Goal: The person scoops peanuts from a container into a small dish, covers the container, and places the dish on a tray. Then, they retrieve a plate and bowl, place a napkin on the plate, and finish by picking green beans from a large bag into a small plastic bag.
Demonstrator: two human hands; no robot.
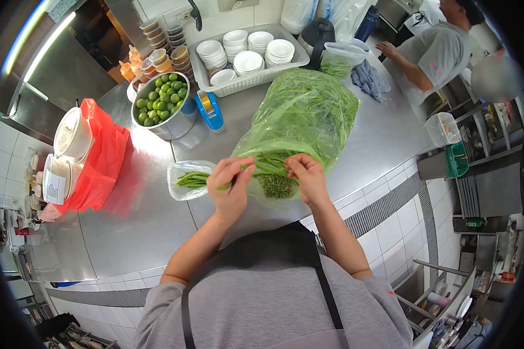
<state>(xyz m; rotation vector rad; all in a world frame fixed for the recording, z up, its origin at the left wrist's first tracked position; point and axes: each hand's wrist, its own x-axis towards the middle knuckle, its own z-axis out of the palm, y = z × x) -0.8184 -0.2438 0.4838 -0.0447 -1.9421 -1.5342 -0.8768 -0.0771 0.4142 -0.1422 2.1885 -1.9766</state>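
My left hand (pixel 232 185) is closed around a few green beans (pixel 224 187), whose ends stick out of the fingers. My right hand (pixel 306 177) is pinched at the mouth of a large green-tinted plastic bag (pixel 308 110); what its fingertips hold is too small to make out. Long green beans (pixel 269 161) lie in the bag's mouth between both hands. Below them is a heap of small dark green-brown trimmings (pixel 277 187) on the plastic. Just left of my left hand, more beans (pixel 192 179) sit in a clear plastic-lined container (pixel 180 193).
Behind stand a pot (pixel 183 125) of limes, a blue tape dispenser (pixel 209 110) and a crate (pixel 244 87) of stacked white bowls. A red bag (pixel 108 157) with tubs is at left. A blue cloth (pixel 370 80) lies at right, near another person (pixel 436 55).
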